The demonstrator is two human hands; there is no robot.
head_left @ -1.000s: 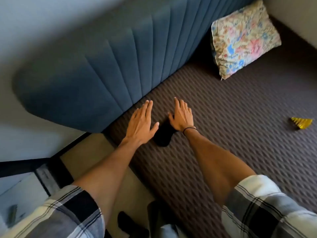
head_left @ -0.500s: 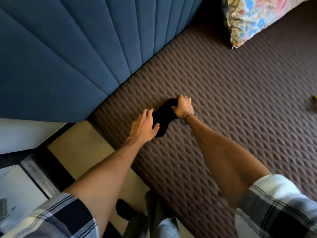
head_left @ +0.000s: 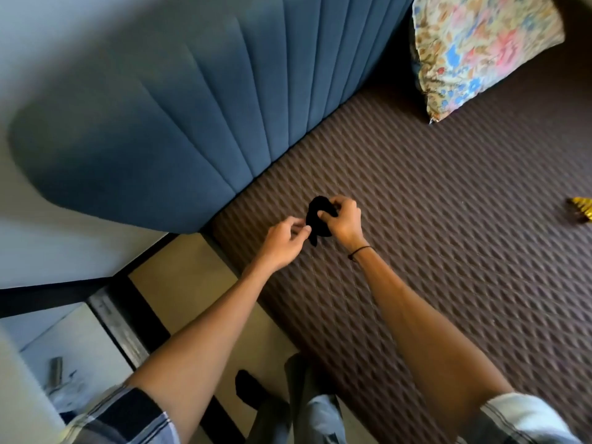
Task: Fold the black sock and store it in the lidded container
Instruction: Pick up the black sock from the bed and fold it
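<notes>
black knit, bunched small, that is the sock (head_left: 317, 216) at the middle of the frame, held just above the brown ribbed bedcover (head_left: 448, 251) near the foot of the blue padded headboard (head_left: 192, 123). the right hand (head_left: 344, 221) is curled around its upper part, fingers and thumb closed on the cloth, a dark band at the wrist. the left hand (head_left: 283, 240) pinches the sock's lower edge between thumb and fingertips, the rest of that hand drawn in narrow. from where things stand i'd say the folding is under way but not finished: the sock looks doubled or rolled over on itself, with a loose tail hanging down between the two hands, and i cannot tell how neat the fold is. no lidded container shows anywhere in view, so the storing part looks wholly undone. a floral pillow (head_left: 480, 49) lies at the upper right, and a small yellow thing (head_left: 581, 208) sits at the right edge, well apart from the hands.
</notes>
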